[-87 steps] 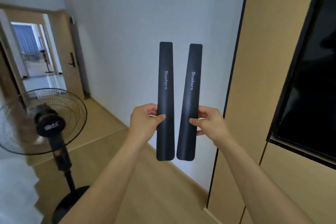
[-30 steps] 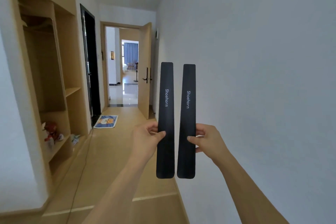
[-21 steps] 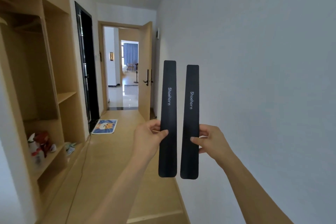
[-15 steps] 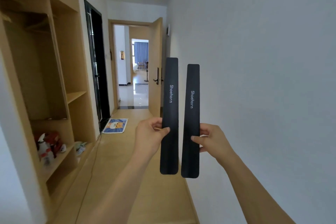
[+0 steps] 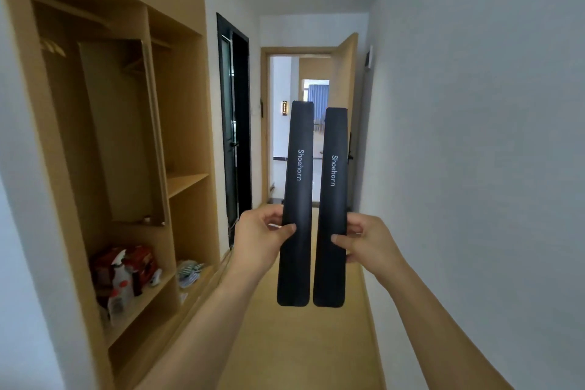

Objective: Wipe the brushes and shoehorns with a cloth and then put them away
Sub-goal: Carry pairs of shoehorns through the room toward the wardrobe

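The left hand [image 5: 259, 239] grips one black shoehorn [image 5: 297, 199] upright, thumb across its front; the right hand [image 5: 367, 241] pinches a second shoehorn [image 5: 330, 206] just beside it, the two nearly parallel. Around them runs a narrow hallway with a wooden floor [image 5: 304, 342], a white wall [image 5: 474, 136] on the right, and an open wooden closet [image 5: 126, 136] on the left with a spray bottle [image 5: 122, 282] on its low shelf.

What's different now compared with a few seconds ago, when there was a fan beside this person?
The person has turned away from the fan and dark cabinet and now faces down a corridor, with the open wooden closet on the left. Nothing was picked up or let go. The left hand still holds the left shoehorn and the right hand the right shoehorn, upright, side by side.
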